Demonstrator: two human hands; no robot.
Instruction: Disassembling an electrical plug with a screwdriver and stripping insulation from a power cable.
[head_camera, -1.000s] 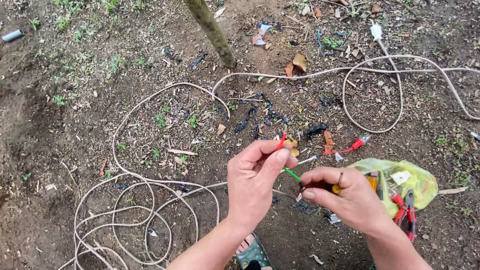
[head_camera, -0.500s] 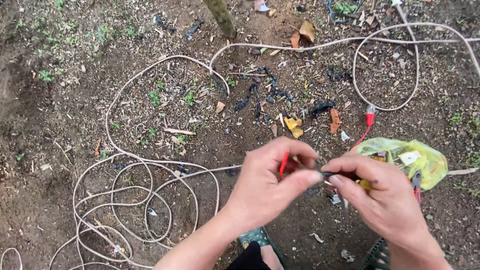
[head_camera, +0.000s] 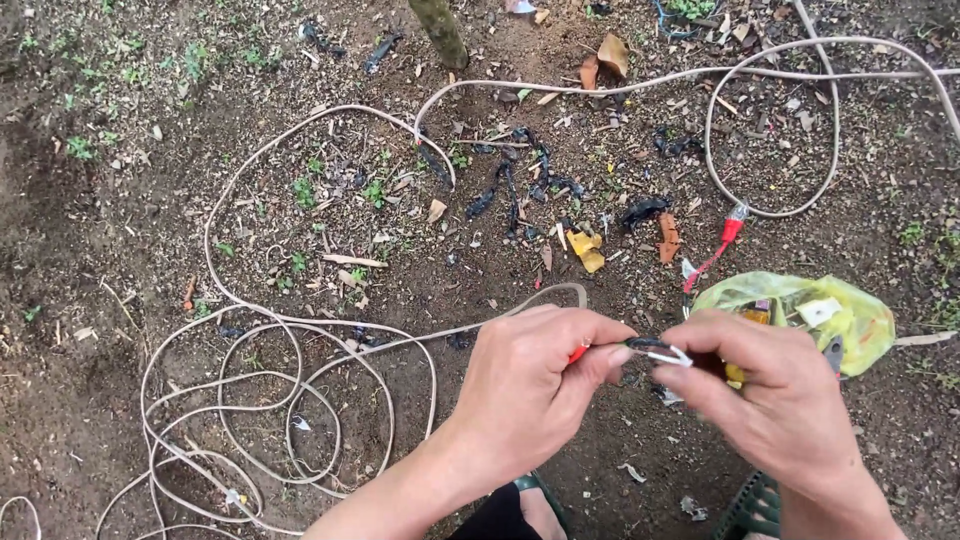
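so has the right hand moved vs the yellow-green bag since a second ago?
Yes. The right hand has closed leftward to meet the left hand; it now sits left of and below the yellow-green bag rather than over it.

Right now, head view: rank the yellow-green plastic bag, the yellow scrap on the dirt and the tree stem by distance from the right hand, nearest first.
From the right hand:
1. Yellow-green plastic bag, just beyond the hand on its right, partly behind it.
2. Yellow scrap, on the dirt ahead and to the left.
3. Tree stem, at the top edge, farthest.

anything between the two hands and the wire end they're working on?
Nothing visible. The left hand and right hand both pinch the wire end directly, above bare dirt. The yellow-green bag lies behind the right hand, off to the side.
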